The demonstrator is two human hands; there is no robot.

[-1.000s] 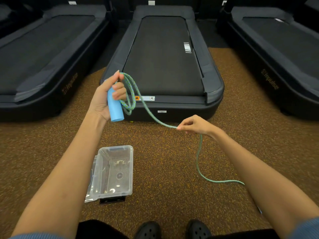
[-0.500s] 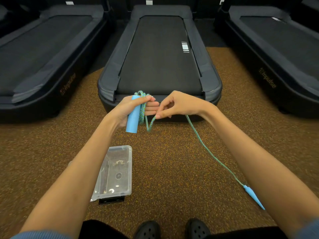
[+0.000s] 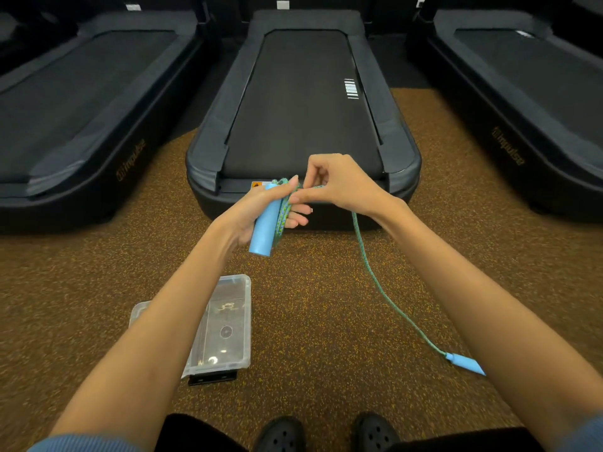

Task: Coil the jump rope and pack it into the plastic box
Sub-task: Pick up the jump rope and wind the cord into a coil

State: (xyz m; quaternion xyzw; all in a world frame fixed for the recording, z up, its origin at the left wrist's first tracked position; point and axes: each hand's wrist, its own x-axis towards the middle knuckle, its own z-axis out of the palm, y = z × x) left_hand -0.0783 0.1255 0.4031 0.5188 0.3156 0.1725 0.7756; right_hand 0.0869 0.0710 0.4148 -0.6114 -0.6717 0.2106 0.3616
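Speckled floor holds an empty plastic box (image 3: 228,324); both hands (image 3: 261,210) (image 3: 339,184) grip the jump rope (image 3: 375,275).

Dim, even indoor light; wide-angle edge distortion.

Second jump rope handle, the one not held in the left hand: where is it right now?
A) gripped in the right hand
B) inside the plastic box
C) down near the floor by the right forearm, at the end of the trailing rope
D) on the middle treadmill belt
C: the second handle sits low beside the right forearm at the end of the rope, while the plastic box holds no rope.
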